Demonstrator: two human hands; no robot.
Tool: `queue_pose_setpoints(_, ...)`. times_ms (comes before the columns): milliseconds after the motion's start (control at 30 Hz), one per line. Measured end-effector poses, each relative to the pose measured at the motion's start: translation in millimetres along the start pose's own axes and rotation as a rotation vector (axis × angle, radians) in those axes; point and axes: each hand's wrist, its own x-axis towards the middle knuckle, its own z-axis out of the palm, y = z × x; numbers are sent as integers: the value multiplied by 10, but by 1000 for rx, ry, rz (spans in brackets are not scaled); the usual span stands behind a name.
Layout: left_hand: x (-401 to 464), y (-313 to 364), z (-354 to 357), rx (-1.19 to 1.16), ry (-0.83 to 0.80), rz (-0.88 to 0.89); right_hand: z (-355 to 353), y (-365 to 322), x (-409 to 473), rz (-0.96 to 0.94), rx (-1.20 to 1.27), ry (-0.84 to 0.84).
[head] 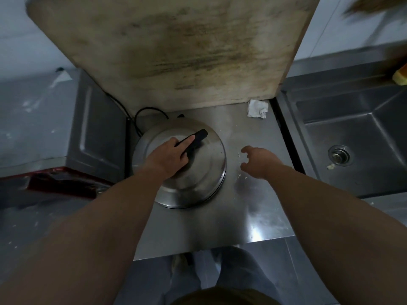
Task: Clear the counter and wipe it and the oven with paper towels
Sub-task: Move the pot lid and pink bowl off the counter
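Note:
A round steel pot lid (198, 172) with a black handle (196, 140) covers a cooker on the steel counter (253, 205). My left hand (169, 157) grips the black handle. To the right of the lid my right hand (257, 161) hovers just above the counter, fingers loosely curled and holding nothing. A crumpled paper towel (257, 108) lies at the back right of the counter. White crumbs (241, 177) are scattered near my right hand.
A big stained cutting board (176, 45) leans upright at the back. A steel sink (352, 146) with a drain (338, 155) lies to the right. A steel box-like appliance (97, 133) stands at the left, and a black cable (141, 115) runs behind the lid.

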Motion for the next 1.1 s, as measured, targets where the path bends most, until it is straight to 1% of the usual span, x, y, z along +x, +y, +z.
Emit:
queue_pose_setpoints(233, -264, 103, -131, 23, -4, -40, -58, -141, -152, -42, 6, 13)
queue_pose_setpoints(400, -503, 168, -193, -46, 39, -66, -19, -288, -338, -24, -11, 14)
queue_pose_setpoints(567, -922, 56, -150, -97, 106, 12, 136, -551, -660, 11, -32, 41)
queue_pose_setpoints(800, -1810, -251, -231, -70, -7, -19, 537, -1114, -1440, 72, -48, 119)
queue_pose_setpoints(933, -2401, -494, -197, -19, -67, 3, 821, -1516, -1894, 108, -62, 137)
queue_pose_setpoints(1100, -2991, -781, -116, -67, -112, -55, 1218, -1959, -2332, 91, -53, 102)
